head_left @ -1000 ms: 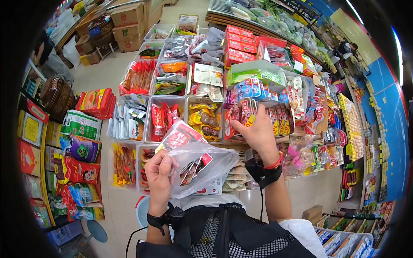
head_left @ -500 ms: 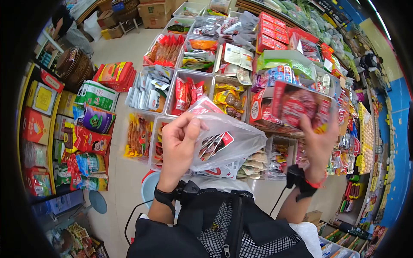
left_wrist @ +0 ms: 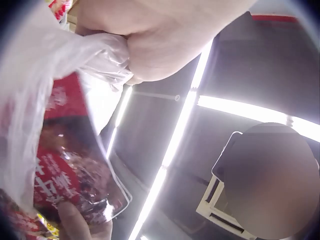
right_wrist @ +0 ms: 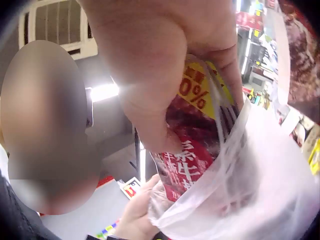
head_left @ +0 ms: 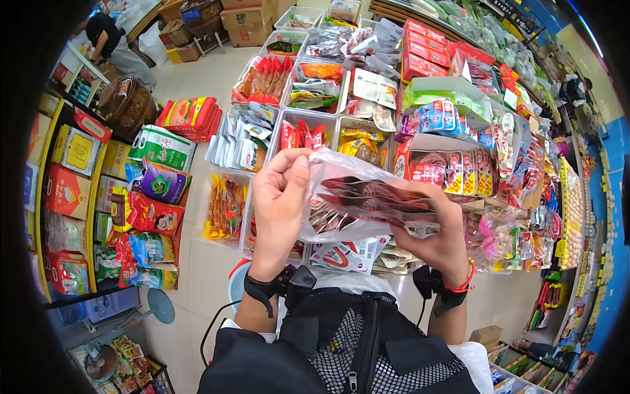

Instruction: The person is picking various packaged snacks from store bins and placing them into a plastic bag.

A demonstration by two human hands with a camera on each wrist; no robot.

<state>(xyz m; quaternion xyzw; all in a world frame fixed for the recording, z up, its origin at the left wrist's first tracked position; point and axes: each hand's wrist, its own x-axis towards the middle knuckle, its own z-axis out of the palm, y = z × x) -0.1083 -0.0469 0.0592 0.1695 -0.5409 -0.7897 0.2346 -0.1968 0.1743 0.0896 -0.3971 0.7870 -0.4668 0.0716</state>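
Note:
My left hand point(head_left: 279, 207) pinches the rim of a clear plastic bag point(head_left: 361, 232), which has several flat packets inside. In my right hand point(head_left: 438, 233) is a stack of red snack packets point(head_left: 374, 198), gripped between thumb and fingers at the bag's mouth. The right wrist view shows the packets' point(right_wrist: 192, 127) yellow corners and red labels with white characters, partly inside the bag point(right_wrist: 270, 175). From the left wrist, a packet's point(left_wrist: 60, 175) clear window shows dark red contents. An open display box point(head_left: 401, 164) of similar packets stands just beyond my right hand.
Plastic bins of packaged snacks fill the stand ahead, among them a bin with yellow packets point(head_left: 361, 148). Red boxes point(head_left: 425, 49) are stacked farther back. Bagged goods point(head_left: 154, 217) line a shelf at left, and egg trays point(head_left: 572, 203) stand at right.
My right hand went from the display box, lifted out the stack of packets, and brought it left to the bag's mouth. The left hand kept its hold on the bag.

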